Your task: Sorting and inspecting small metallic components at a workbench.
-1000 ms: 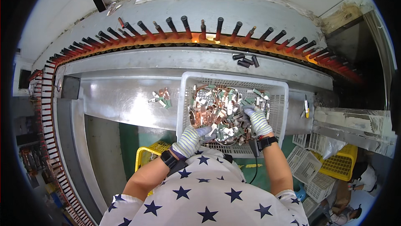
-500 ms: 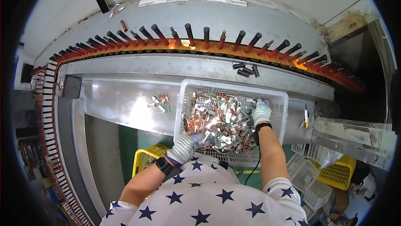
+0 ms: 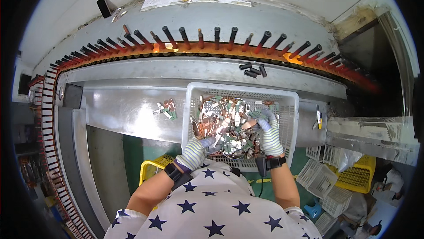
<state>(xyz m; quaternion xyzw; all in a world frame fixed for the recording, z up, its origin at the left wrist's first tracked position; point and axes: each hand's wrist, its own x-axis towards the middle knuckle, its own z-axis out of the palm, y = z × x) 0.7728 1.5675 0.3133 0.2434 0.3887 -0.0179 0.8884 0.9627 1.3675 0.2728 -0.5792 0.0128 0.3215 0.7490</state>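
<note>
A pale grey plastic basket holds a heap of small metal pieces in copper, silver, white and green, some with curved wire-like parts. My right hand, in a striped knit glove, reaches over the right part of the heap. Its fingers are closed at a flat copper-coloured piece, partly covered by the fingertips. At the basket's near left corner is my left hand, gloved alike, with its fingers curled toward the heap. What lies within those fingers, if anything, is hidden.
Beyond the basket curves a conveyor with upright dark-tipped rods, glowing orange in places. Black cylinders lie on its ledge. Loose pieces and a yellow-handled cutter flank the basket. Yellow crates stand low at right.
My right hand has drawn back toward me and slightly left, from the basket's far right to the copper-coloured piece. My left hand stays near the same corner. The whole view has shifted slightly.
</note>
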